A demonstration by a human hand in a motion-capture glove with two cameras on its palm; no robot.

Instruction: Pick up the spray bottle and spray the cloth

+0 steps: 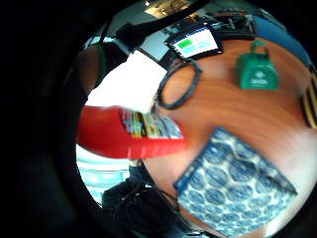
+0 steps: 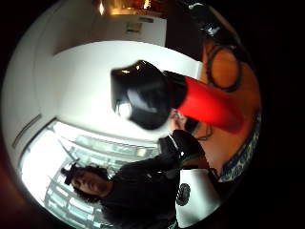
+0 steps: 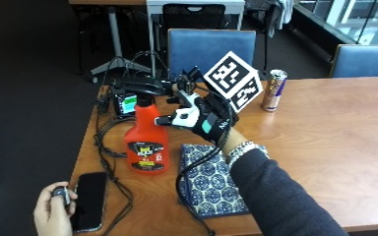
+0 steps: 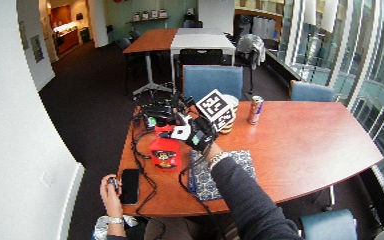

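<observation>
The red spray bottle (image 3: 147, 145) with a black trigger head (image 3: 137, 85) stands upright on the wooden table (image 3: 320, 123). My gloved right hand (image 3: 199, 117) is right beside its neck, fingers spread towards the trigger head, thumb close to the red shoulder. The fingers do not look curled round the bottle. Both palm views show the bottle (image 1: 131, 131) (image 2: 205, 102) close in front of the palm. The blue patterned cloth (image 3: 212, 182) (image 1: 237, 186) lies flat on the table, just right of the bottle, under my forearm.
A drink can (image 3: 275, 90) stands at the back of the table. A small screen device (image 3: 127, 104) and cables (image 3: 107, 147) lie behind and left of the bottle. A bare hand (image 3: 50, 211) rests by a dark phone (image 3: 90, 199) at the front left corner.
</observation>
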